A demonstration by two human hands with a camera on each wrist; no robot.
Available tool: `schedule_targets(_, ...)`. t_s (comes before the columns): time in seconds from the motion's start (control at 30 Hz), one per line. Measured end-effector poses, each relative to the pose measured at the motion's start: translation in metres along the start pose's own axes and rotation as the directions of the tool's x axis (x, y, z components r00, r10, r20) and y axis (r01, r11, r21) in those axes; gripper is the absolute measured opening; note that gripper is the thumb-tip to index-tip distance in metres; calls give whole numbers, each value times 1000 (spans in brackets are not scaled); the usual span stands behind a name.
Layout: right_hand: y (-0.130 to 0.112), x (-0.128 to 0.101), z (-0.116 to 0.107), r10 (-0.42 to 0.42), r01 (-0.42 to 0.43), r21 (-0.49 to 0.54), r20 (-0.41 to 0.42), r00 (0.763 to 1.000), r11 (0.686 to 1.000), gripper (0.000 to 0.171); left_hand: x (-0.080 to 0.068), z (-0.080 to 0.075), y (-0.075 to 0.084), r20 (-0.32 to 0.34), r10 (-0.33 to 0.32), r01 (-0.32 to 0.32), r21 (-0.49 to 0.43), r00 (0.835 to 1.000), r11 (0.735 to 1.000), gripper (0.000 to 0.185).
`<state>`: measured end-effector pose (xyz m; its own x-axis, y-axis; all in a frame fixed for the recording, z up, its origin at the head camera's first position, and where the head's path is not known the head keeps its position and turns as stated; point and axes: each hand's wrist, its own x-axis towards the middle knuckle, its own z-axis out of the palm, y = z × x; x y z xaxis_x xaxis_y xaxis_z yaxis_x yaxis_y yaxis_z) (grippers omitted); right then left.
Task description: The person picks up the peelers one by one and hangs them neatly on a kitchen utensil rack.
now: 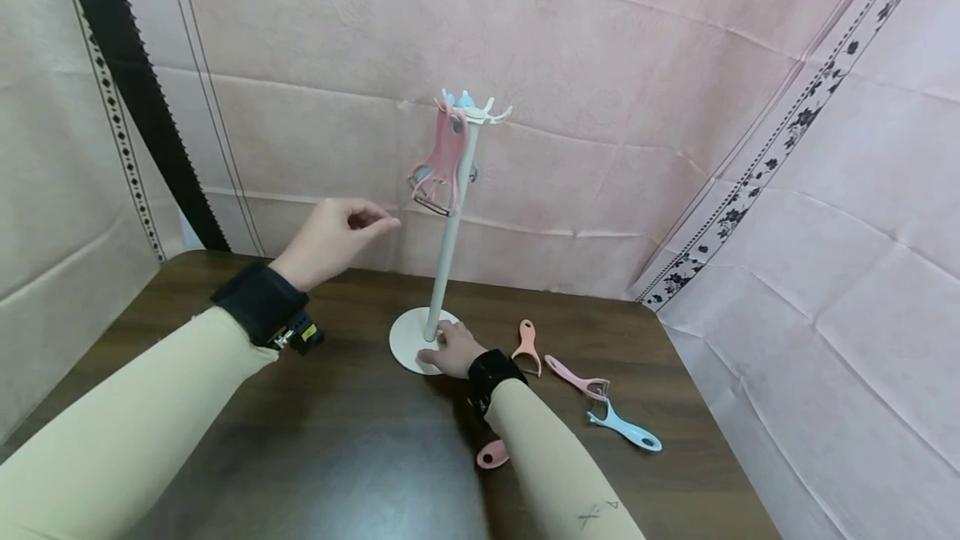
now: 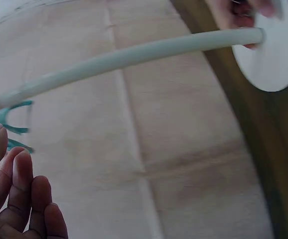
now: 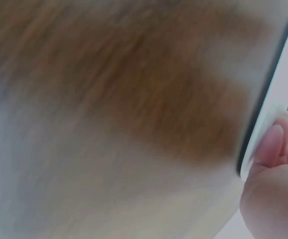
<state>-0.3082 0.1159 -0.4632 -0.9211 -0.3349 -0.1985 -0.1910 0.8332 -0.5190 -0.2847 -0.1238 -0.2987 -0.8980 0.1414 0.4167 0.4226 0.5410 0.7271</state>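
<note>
A white stand [image 1: 448, 244] with a round base [image 1: 405, 340] carries hooks at its top. Pink peelers [image 1: 447, 148] hang from the hooks on the left side, and part of a teal peeler [image 2: 2, 117] shows there in the left wrist view. Just left of these peelers is my left hand [image 1: 330, 240], thumb and fingers loosely bent and nothing visible between them. My right hand [image 1: 453, 350] holds the stand low down, thumb on the base and fingers beside the foot of the pole. In the right wrist view its fingertips [image 3: 271, 144] lie against the white base.
Right of the stand, an orange peeler [image 1: 527, 348], a pink peeler [image 1: 573, 377] and a blue peeler [image 1: 630, 427] lie on the brown table [image 1: 337, 440]. Another pink handle [image 1: 491, 455] is partly hidden under my right forearm. A pale cloth [image 1: 562, 190] hangs behind.
</note>
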Motion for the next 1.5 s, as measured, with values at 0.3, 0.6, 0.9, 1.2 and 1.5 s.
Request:
schedule_targets(0.3,29,-18,-26,-95,96,-22,53,994,995,38,-7,23,-42,61,-98,96,34,993,995,38)
schedule_targets(0.6,63,-50,-39,-110,112,-36,40,993,993,34,-30,90,-66,118,-170,171,3,978,985,46)
schedule_targets(0.9,70,-110,-41,-399,401,-423,99,912,813,24,-46,155,-67,263,-270,283,-11,926,959,69)
schedule_targets(1.2,73,-151,-47,-410,441,-557,189,892,703,35,-50,178,-76,358,-255,258,40,898,965,74)
schedule_targets(1.5,99,-160,-36,-544,543,-559,187,818,626,29,-40,181,-84,555,-365,421,29,748,907,88)
